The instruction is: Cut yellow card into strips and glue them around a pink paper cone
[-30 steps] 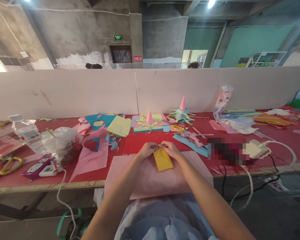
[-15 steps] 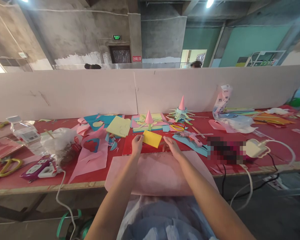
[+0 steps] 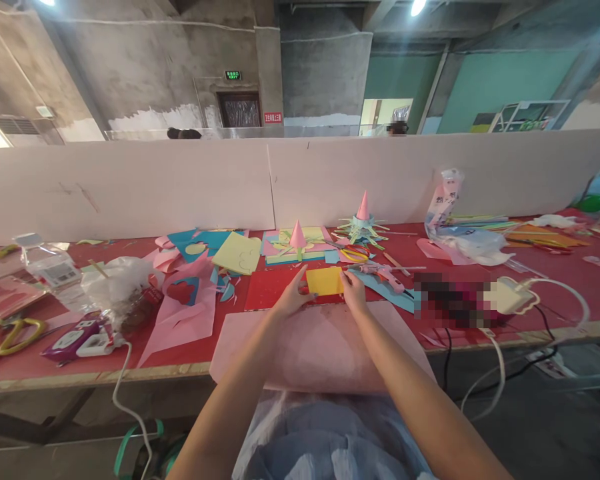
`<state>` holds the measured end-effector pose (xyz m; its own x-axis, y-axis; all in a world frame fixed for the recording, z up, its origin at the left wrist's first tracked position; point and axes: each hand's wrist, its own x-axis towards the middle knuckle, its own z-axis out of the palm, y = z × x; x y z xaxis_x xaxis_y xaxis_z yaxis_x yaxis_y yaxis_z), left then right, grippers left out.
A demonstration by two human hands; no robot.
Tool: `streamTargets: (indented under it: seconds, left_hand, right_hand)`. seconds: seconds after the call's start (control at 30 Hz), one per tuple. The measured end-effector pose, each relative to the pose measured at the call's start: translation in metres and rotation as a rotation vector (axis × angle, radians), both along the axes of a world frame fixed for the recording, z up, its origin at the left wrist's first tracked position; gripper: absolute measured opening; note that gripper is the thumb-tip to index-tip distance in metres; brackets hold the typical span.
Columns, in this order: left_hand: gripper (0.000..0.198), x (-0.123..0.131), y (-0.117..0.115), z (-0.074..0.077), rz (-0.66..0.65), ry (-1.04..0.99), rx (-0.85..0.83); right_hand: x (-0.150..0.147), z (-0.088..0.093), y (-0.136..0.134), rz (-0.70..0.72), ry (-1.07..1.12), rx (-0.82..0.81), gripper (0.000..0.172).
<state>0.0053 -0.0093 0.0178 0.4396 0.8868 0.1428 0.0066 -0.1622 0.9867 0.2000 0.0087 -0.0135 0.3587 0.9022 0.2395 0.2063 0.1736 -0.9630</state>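
Note:
I hold a small yellow paper card between both hands, just above the red sheet on the table. My left hand pinches its left edge. My right hand pinches its right edge. A large pink sheet lies under my wrists and hangs over the table's front edge. Beyond the card lie a pink glue gun, yellow-handled scissors and two pink paper cones on stacked coloured papers.
Cut pink and blue paper scraps lie to the left, with a plastic bag, a power strip and scissors. A white adapter with cables sits right. A white partition board stands behind the red table.
The yellow card was lifted off the pink sheet and carried forward by my left hand. My right hand has now taken its right edge, so both hands hold it.

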Motion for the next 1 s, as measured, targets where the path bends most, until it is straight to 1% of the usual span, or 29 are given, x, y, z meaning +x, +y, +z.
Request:
streamTargets:
  seconds: [0.03, 0.1, 0.27, 0.33, 0.47, 0.57, 0.7, 0.8, 1.0]
  left_hand:
    - [0.091, 0.0, 0.0, 0.0, 0.005, -0.009, 0.029]
    - [0.09, -0.001, 0.0, 0.0, 0.002, 0.012, 0.068]
    - [0.063, -0.002, 0.003, -0.002, 0.023, 0.143, 0.094]
    - [0.059, -0.002, 0.004, -0.004, 0.035, 0.166, 0.096]
    - [0.058, -0.001, 0.005, -0.006, 0.047, 0.14, 0.081]
    - [0.058, -0.001, 0.005, -0.005, 0.039, 0.107, 0.062]
    - [0.057, -0.001, 0.001, 0.001, 0.024, 0.111, 0.001]
    - [0.058, -0.003, -0.002, 0.006, -0.011, 0.089, -0.052]
    - [0.055, -0.005, -0.005, 0.011, -0.03, 0.032, -0.11]
  right_hand:
    - [0.0, 0.0, 0.0, 0.002, 0.001, -0.007, 0.055]
    - [-0.001, 0.001, -0.002, 0.002, -0.004, -0.005, 0.054]
    - [-0.003, 0.008, -0.006, -0.006, 0.015, -0.008, 0.049]
    - [-0.004, 0.01, -0.008, 0.005, 0.052, -0.013, 0.048]
    - [-0.006, 0.013, -0.009, 0.048, 0.081, -0.024, 0.052]
    - [-0.006, 0.013, -0.009, 0.037, 0.051, -0.015, 0.055]
    - [-0.004, 0.011, -0.007, 0.014, 0.032, 0.001, 0.053]
    - [-0.002, 0.008, -0.005, 0.005, 0.05, 0.008, 0.052]
    - [0.0, 0.002, 0.001, 0.031, 0.092, 0.006, 0.055]
